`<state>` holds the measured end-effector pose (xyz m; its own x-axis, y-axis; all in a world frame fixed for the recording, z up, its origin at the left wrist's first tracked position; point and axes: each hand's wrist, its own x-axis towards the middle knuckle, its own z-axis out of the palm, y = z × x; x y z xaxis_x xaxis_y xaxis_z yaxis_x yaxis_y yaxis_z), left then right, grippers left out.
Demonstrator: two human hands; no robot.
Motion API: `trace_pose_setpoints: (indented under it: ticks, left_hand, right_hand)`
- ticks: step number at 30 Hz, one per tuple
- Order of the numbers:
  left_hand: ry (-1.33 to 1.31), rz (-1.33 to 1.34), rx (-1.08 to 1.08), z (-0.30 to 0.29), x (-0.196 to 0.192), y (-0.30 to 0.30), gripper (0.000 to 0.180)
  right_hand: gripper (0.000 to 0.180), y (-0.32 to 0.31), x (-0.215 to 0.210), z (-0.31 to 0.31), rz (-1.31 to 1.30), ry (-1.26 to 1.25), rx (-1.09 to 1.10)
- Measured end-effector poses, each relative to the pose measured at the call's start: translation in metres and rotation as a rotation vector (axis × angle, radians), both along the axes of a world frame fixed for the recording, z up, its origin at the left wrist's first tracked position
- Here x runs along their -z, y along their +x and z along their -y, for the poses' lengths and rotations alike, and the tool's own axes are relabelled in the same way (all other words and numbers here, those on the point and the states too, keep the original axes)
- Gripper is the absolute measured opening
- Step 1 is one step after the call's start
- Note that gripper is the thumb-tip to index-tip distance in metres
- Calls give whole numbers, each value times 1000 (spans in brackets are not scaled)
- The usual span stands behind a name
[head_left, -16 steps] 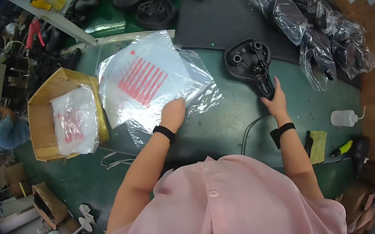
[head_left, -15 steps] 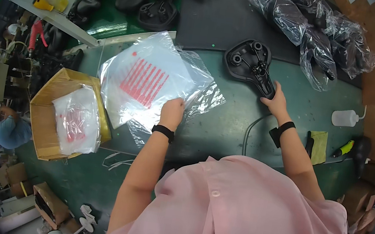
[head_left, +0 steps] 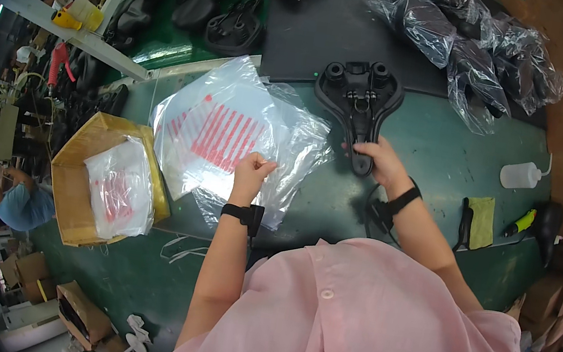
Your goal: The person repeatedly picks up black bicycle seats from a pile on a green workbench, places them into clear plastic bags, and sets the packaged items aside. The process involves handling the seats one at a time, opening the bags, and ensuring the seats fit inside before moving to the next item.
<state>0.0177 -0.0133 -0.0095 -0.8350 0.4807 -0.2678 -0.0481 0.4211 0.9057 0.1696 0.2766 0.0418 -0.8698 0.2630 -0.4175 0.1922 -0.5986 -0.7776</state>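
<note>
The green table carries everything here. At its far right lies a pile of dark wrapped things. On the left side there is a stack of clear plastic bags with red print; these look very light, soft and slippery, so they are best pinched at one edge. Right of them, near the middle, is the black saddle, its underside up and its narrow nose pointing near. It seems stiff and moderately heavy, and its narrow nose gives a good grip. The right hand is closed around this nose. The left hand has its fingers bent together at the bags' near right part; I cannot tell whether they pinch the film.
</note>
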Motion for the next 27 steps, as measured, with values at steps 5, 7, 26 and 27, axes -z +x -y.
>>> trace_pose_setpoints:
  ticks: [5, 7, 26, 27]
  left_hand:
    - [46, 133, 23, -23, -36, 9, 21]
    - [223, 182, -12, -29, -25, 11, 6]
    - [511, 341, -475, 51, -61, -13, 18]
    - [529, 333, -456, 52, -56, -14, 20]
  right_hand:
    - [52, -10, -15, 76, -133, -111, -126]
    - [60, -26, -4, 108, -163, -170, -164]
    - [60, -18, -56, 82, -173, 1299, -289]
    - [60, -18, -58, 87, -215, 1350, -363]
